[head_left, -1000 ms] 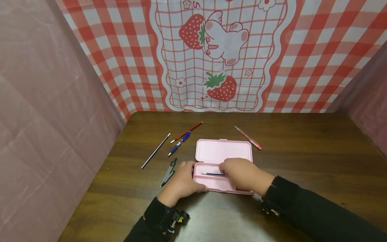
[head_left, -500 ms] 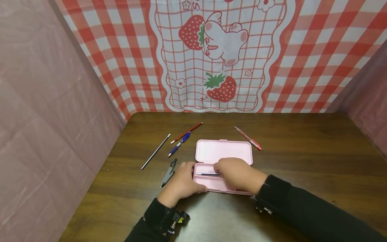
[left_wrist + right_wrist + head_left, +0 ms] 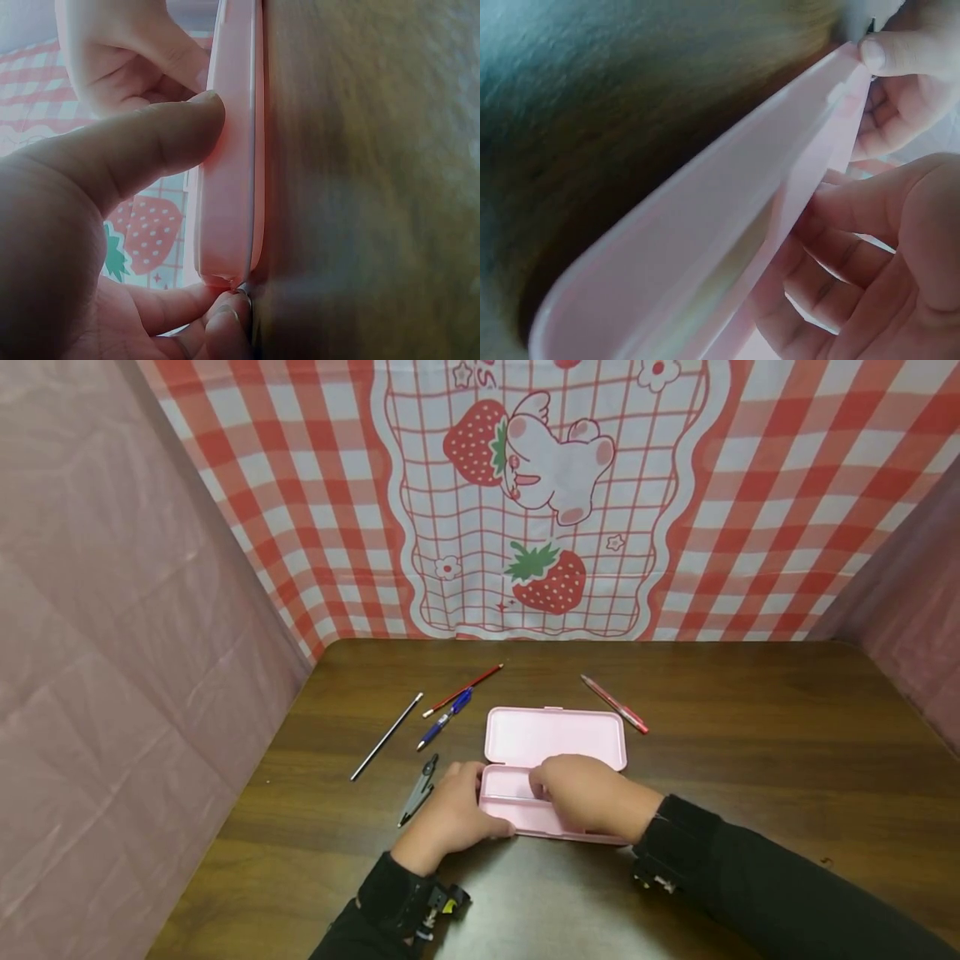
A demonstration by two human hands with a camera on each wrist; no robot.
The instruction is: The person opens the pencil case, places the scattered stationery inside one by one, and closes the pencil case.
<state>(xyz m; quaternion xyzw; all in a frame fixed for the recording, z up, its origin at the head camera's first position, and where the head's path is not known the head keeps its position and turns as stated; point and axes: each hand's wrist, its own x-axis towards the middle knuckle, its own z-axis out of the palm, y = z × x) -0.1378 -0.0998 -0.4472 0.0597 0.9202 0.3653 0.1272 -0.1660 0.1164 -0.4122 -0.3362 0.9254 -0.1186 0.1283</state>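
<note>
An open pink pencil case (image 3: 525,817) lies on the table with its lid tipped back. My left hand (image 3: 453,810) grips its left end; in the left wrist view the thumb (image 3: 161,139) presses the front wall and the fingers bend round the end. My right hand (image 3: 592,789) reaches into the case's back compartment. In the right wrist view its fingers (image 3: 817,262) are bent, with the tips hidden behind the case's wall (image 3: 682,217). Whether they pinch anything cannot be seen. No pen shows clearly in the visible part of the compartment.
Left of the case lie a compass (image 3: 417,792), a dark silver-striped pencil (image 3: 386,737), a blue pen (image 3: 446,720) and a red pencil (image 3: 465,690). A red pen (image 3: 615,703) lies behind the case on the right. A checked cloth (image 3: 330,527) hangs behind the table.
Over the second, my right hand shifted slightly left inside the case. The dark-barrelled pen that slid left in the back compartment is no longer clearly visible. My left hand stayed put.
</note>
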